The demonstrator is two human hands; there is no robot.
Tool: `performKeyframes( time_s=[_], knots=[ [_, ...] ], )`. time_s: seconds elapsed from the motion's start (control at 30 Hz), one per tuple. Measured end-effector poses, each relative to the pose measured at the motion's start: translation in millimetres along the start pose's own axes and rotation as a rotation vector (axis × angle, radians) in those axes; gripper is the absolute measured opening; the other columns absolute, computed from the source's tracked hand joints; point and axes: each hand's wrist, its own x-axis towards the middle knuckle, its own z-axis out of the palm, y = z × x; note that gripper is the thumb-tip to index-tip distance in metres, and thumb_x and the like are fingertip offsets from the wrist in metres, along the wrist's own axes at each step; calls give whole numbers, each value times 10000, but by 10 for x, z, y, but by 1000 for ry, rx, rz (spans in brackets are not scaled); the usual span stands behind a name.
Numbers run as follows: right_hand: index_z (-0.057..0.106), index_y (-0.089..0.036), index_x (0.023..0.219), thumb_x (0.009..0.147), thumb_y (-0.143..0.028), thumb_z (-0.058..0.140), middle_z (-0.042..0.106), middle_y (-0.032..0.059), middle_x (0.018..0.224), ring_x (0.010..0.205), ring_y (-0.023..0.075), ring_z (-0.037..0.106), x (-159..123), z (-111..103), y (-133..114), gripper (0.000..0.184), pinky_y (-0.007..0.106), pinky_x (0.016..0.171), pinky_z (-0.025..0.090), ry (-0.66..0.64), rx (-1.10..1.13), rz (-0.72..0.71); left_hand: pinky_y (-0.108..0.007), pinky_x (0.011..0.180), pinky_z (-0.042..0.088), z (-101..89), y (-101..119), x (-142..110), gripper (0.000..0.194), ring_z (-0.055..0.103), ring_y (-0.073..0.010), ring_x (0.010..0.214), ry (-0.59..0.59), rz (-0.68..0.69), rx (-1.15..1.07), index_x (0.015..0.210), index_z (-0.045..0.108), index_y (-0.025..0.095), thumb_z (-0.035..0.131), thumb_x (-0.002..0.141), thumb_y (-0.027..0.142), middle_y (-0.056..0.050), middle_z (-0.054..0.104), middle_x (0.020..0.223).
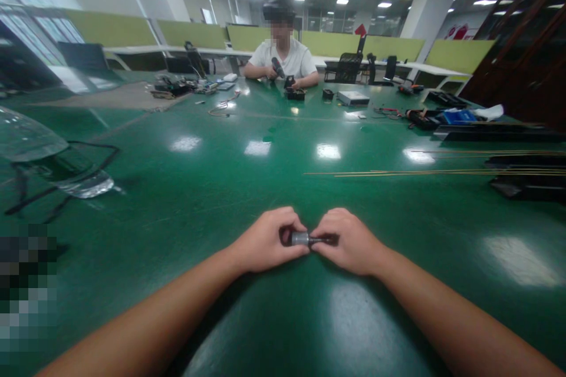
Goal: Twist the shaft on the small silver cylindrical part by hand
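Close in front of me, just above the green tabletop, is a small silver-grey cylinder (300, 239) with a thin dark rod (319, 240) sticking out to the right. Its exact kind does not show. My left hand (270, 240) is closed, thumb and fingers pinching the cylinder from the left. On the other side, my right hand (351, 241) pinches the dark rod where it leaves the cylinder. The hands almost meet, and the fingers cover part of both ends.
A large clear plastic bottle (48, 159) lies at the left. Thin brass-coloured rods (420, 173) stretch in from the right beside black bars (530, 185). Across the green table (221, 171) sits a person (287, 56) holding a power tool. Boxes, wires and tools lie along the far side.
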Motion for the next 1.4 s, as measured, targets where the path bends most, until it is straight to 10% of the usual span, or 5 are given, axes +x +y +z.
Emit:
performKeyframes(
  time_s=[1.4],
  knots=[
    [716, -202, 813, 753, -193, 725, 691, 5, 755, 746, 163, 606, -46, -131, 5, 62, 324, 790, 404, -54, 14, 69, -245, 646, 405, -23, 6, -8, 198, 554, -149, 721, -10, 3, 1, 886, 661, 169, 738, 770, 311, -5, 579, 802]
  ],
)
